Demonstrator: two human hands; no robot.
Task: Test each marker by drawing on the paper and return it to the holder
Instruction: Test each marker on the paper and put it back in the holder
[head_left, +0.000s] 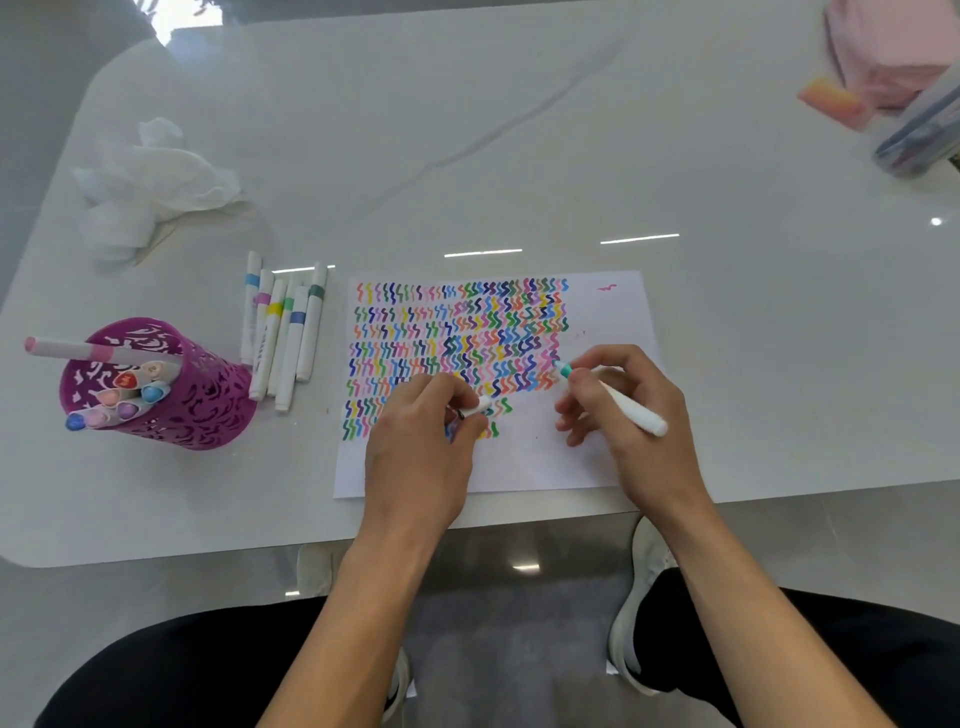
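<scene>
A white sheet of paper (545, 457) covered with rows of coloured squiggles lies near the table's front edge. My right hand (628, 415) grips an uncapped white marker (623, 408), its teal tip at the right end of the squiggle rows. My left hand (421, 441) rests on the paper and pinches the white marker cap (480, 405). A purple cut-out holder (156, 384) stands at the left with several markers in it; one pink marker (88, 351) lies across its rim. Several white markers (283, 332) lie side by side between holder and paper.
Crumpled white tissues (150, 176) lie at the back left of the white table (519, 130). At the back right sit a pink cloth (883, 47), an orange-pink eraser (834, 104) and a clear pencil case (924, 135). My knees and shoes show below the table edge.
</scene>
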